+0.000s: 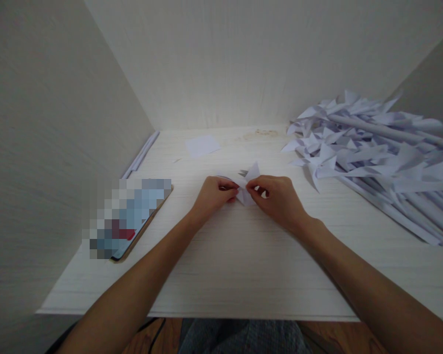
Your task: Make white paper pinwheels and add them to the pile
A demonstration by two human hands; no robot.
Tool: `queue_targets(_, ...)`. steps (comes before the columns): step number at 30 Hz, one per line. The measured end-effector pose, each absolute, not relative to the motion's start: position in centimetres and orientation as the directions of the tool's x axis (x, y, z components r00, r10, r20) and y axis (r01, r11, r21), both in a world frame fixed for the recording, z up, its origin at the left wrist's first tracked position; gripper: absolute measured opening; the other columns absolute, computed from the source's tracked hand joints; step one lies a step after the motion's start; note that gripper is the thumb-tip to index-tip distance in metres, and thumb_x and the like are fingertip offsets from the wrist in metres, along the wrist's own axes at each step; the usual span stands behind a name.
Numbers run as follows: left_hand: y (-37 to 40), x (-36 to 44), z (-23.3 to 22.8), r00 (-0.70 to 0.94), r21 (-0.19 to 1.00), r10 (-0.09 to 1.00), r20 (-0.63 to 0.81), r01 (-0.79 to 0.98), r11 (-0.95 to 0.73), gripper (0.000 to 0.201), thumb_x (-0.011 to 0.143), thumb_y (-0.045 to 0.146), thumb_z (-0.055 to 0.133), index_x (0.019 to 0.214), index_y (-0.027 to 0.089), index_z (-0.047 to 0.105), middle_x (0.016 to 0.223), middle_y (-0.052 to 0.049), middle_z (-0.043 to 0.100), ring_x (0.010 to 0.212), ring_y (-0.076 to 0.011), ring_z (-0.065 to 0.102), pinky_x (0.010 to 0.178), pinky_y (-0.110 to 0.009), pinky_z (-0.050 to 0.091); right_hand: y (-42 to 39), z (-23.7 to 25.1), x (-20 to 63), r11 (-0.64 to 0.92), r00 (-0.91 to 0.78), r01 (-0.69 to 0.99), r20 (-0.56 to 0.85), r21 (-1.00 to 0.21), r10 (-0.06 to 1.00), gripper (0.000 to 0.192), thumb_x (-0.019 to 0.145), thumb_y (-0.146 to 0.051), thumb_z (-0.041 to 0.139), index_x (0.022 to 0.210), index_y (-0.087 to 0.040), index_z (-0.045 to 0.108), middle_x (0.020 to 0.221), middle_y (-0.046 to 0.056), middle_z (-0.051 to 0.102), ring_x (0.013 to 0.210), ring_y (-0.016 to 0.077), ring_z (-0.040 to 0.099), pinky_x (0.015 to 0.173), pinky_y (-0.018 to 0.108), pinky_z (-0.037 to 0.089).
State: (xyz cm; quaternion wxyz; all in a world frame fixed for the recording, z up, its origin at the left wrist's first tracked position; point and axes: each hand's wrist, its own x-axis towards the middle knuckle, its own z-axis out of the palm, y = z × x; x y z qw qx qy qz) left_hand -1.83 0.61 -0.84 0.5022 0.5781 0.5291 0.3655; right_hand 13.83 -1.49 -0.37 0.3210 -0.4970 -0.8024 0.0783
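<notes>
Head view, both forearms reach in from the near edge of the desk (243, 275), a pale wood-grain top walled in on the left, back and right. The folded paper (246, 186) is the landmark: small, white, pointed flaps sticking up and away from the person, lying at about the middle of the desk. Left hand (214, 192) touches the paper's left side, fingers curled in, thumb and forefinger pinched on its left edge. Right hand (276, 196) touches the paper's right side, fingers likewise curled, thumb and forefinger pinched on the right edge; the fingertips of the two hands sit close together with the paper between them. Whether the paper rests fully on the desk or is lifted slightly cannot be told. Right of the paper and well apart from it, a pile of pinwheels (372, 152) covers the right side of the desk: white folded heads on long rolled paper sticks, the sticks running toward the near right corner, the heads nearest the paper. Behind the paper and to its left, near the back wall, a flat white sheet (202, 145) lies alone. Further left, against the left wall, a thin strip (142, 155) of stacked white paper runs front to back. Left of the paper and nearer the person, a phone (133, 221) lies flat on the desk, its screen blurred out.
</notes>
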Motion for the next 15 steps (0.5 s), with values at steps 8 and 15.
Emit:
queue_targets(8, 0.57, -1.88, -0.85, 0.165, 0.958, 0.982, -0.093, 0.284, 0.043, 0.009, 0.061, 0.011, 0.059, 0.057, 0.013, 0.067, 0.053, 0.000, 0.060, 0.048, -0.0072, 0.051, 0.049, -0.019, 0.043, -1.94, 0.27, 13.46, 0.502, -0.352, 0.787, 0.407, -0.360, 0.843, 0.017, 0.075, -0.011, 0.052, 0.072, -0.014, 0.068, 0.074, 0.007, 0.069, 0.060, 0.0142, 0.060, 0.060, 0.025, 0.041)
queue_targets(15, 0.46, -1.74, -0.78, 0.152, 0.956, 0.984, -0.093, 0.289, 0.046, 0.009, 0.060, 0.010, 0.059, 0.055, 0.013, 0.066, 0.051, 0.001, 0.060, 0.047, -0.0072, 0.050, 0.047, -0.019, 0.041, -1.97, 0.34, 13.45, 0.493, -0.368, 0.801, 0.371, -0.339, 0.853, 0.017, 0.076, -0.012, 0.051, 0.072, -0.013, 0.068, 0.075, 0.008, 0.069, 0.060, 0.0150, 0.060, 0.061, 0.026, 0.042)
